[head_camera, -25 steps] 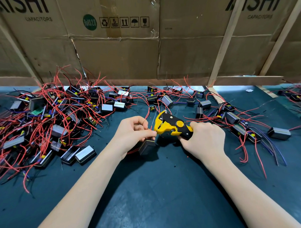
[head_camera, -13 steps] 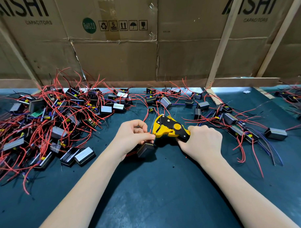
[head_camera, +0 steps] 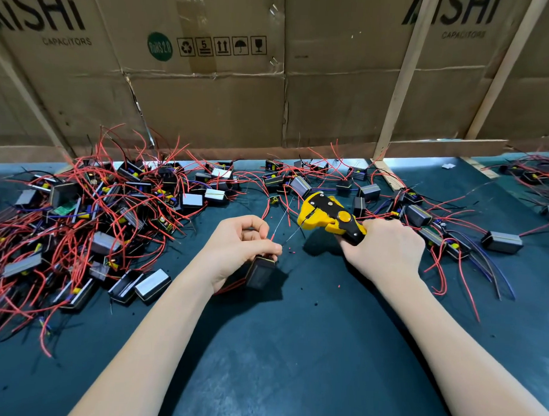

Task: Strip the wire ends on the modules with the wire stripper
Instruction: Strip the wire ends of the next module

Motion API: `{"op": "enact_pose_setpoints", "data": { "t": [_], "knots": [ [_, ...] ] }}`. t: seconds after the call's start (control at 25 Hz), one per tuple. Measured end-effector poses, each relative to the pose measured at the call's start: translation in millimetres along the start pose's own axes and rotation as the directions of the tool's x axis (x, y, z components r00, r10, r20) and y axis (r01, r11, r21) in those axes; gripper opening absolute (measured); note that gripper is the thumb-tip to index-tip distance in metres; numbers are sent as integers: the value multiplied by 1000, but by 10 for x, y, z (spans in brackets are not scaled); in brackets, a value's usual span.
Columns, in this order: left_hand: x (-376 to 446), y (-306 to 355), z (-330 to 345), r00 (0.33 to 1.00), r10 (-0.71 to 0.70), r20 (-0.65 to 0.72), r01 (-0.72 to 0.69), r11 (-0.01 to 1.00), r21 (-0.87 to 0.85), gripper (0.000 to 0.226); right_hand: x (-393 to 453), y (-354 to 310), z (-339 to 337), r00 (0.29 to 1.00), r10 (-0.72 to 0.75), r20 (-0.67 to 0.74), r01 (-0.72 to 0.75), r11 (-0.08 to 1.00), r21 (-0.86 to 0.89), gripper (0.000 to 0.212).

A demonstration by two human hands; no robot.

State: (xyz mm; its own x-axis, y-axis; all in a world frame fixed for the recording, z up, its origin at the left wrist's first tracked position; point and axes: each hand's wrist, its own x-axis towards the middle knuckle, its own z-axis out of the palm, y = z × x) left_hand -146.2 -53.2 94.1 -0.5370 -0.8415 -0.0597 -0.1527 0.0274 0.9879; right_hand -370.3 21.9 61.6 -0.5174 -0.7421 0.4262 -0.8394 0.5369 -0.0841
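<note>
My left hand (head_camera: 239, 247) holds a small black module (head_camera: 260, 271) over the dark mat and pinches its thin wires, which stick up to the right with bare ends. My right hand (head_camera: 385, 250) grips the handles of the yellow and black wire stripper (head_camera: 327, 217), whose jaws point left, just right of the wire tips and apart from them. A few tiny red insulation bits (head_camera: 289, 248) lie on the mat between my hands.
A big tangle of modules with red wires (head_camera: 80, 219) covers the left of the mat. More modules (head_camera: 422, 216) lie behind and to the right of my right hand. Cardboard boxes (head_camera: 208, 96) and wooden slats (head_camera: 402, 78) wall the back.
The stripper has pulled away to the right from my left hand, leaving the wire ends bare. My left hand and the module stayed nearly in place.
</note>
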Motion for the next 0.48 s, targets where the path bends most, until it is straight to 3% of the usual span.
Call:
{"op": "enact_pose_setpoints", "data": {
  "t": [0.28, 0.48],
  "knots": [
    [13, 16, -113, 986, -46, 157, 39, 998, 50, 31, 20, 62, 7, 996, 66, -63, -64, 997, 40, 48],
    [-62, 20, -287, 899, -114, 423, 63, 989, 133, 33, 93, 175, -8, 981, 188, -42, -184, 979, 86, 62]
  ]
}}
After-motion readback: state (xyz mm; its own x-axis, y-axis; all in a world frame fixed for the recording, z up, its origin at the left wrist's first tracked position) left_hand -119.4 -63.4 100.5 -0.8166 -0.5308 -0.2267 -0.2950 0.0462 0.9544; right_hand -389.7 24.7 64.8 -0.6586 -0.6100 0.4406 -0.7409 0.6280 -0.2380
